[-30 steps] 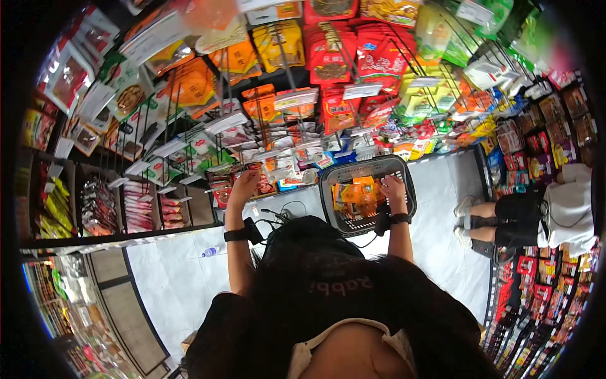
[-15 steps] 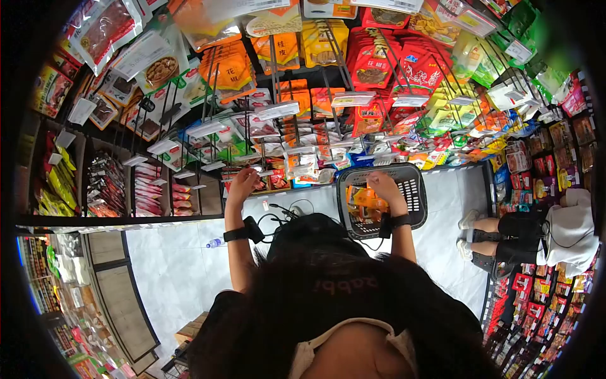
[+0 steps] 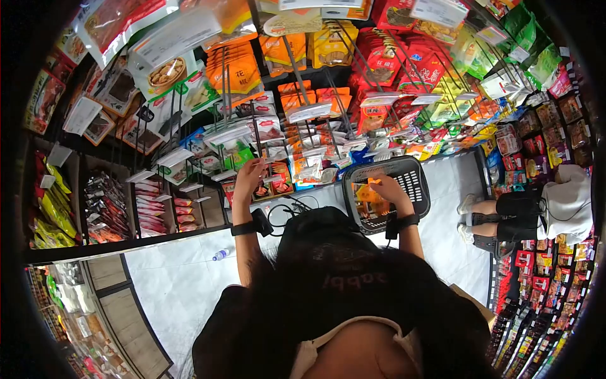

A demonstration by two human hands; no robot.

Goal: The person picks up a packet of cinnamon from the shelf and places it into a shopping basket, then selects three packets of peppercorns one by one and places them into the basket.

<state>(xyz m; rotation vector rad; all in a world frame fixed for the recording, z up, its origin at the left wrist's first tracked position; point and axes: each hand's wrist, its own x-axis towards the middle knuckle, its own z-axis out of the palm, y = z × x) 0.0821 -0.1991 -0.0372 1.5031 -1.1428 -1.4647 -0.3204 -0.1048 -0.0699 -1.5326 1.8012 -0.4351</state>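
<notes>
My left hand [image 3: 249, 178] reaches up to the low hooks of a snack rack, its fingers touching a hanging orange-red packet [image 3: 267, 186]. Whether it grips the packet is unclear. My right hand [image 3: 386, 188] rests over a grey plastic shopping basket [image 3: 415, 182] and seems to hold its handle. Orange packets [image 3: 366, 194] lie inside the basket. Both wrists wear black bands. My dark hair and cap fill the lower middle of the view.
Rows of hanging snack bags [image 3: 328, 95] cover the wall ahead. Shelves of packets [image 3: 107, 202] stand at the left. Another person [image 3: 536, 211] crouches at the right by a low shelf. A small bottle [image 3: 220, 254] lies on the pale tiled floor.
The view has tilted upward and closer to the rack. My left hand has moved right and up along the low hooks to the packets. The basket and right hand shifted slightly right.
</notes>
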